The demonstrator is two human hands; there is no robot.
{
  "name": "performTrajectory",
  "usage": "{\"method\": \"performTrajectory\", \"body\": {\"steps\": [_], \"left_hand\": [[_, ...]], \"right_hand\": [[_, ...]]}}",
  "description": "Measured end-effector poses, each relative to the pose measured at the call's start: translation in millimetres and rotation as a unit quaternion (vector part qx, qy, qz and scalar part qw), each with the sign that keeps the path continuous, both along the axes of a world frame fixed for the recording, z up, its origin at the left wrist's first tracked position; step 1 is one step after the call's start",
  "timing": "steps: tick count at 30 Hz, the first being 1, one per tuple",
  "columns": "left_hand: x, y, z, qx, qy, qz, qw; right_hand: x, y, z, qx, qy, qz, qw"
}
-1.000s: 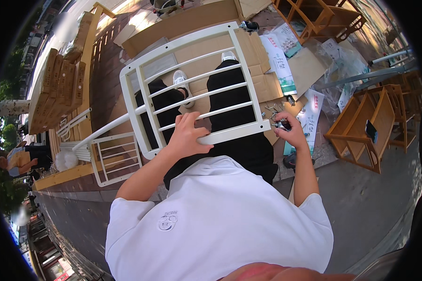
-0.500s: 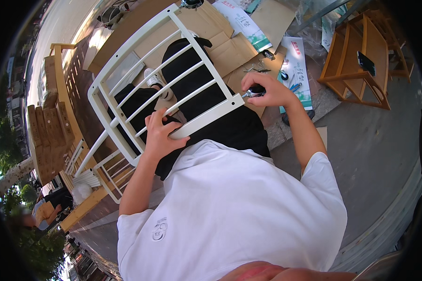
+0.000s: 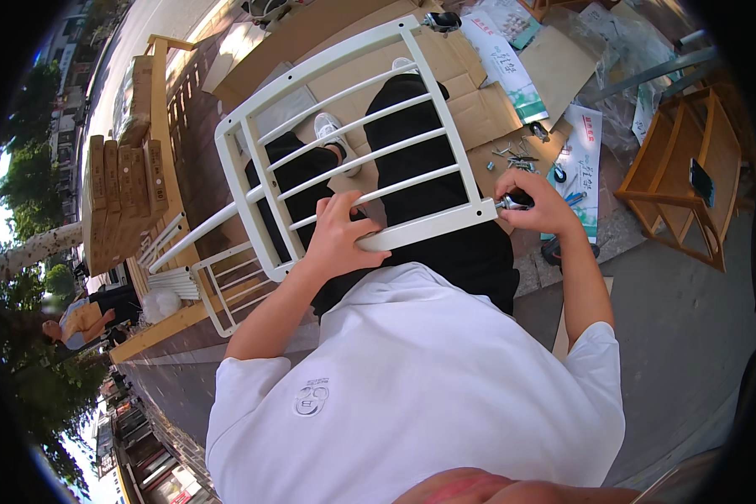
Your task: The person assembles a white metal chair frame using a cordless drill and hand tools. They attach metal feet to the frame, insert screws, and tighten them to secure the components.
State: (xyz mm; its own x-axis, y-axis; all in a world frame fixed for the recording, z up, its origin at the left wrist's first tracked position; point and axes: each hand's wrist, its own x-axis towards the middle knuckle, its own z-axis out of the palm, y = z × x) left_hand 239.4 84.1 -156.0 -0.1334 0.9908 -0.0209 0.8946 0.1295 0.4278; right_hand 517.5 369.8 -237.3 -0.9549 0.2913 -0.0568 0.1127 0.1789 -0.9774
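Observation:
Across my lap lies a white slatted frame panel [image 3: 437, 225] with several thin bars. My left hand [image 3: 344, 237] is closed round its near rail, thumb on the near side and fingers over the bars' side. At the near right corner, my right hand [image 3: 539, 202] pinches a caster [image 3: 519, 199] with a dark wheel and a shiny metal stem, its stem end against the corner of the rail. A second caster [image 3: 443, 22] sits at the panel's far right corner. My thumb and fingers partly cover the caster in my right hand.
Screws [image 3: 512, 158] lie on cardboard [image 3: 445, 105] beyond my right hand, beside printed sheets [image 3: 586, 151]. A brown wooden rack [image 3: 676, 189] with a phone [image 3: 701, 183] on it stands at right. Boxes [image 3: 124, 197] are stacked at left; a person [image 3: 88, 319] is farther off.
My view has swung, so the panel, both hands and surroundings appear farther right and a little lower. Both hands keep their holds on the rail and the caster.

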Motion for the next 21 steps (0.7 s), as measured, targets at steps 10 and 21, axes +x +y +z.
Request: {"method": "performTrajectory", "body": {"steps": [10, 21], "left_hand": [[-5, 3, 2, 0.014, -0.024, -0.022, 0.999], [-3, 3, 2, 0.006, -0.025, -0.023, 0.999]], "right_hand": [[1, -2, -5, -0.058, 0.039, 0.005, 0.998], [5, 3, 0, -0.194, -0.085, -0.011, 0.977]]}}
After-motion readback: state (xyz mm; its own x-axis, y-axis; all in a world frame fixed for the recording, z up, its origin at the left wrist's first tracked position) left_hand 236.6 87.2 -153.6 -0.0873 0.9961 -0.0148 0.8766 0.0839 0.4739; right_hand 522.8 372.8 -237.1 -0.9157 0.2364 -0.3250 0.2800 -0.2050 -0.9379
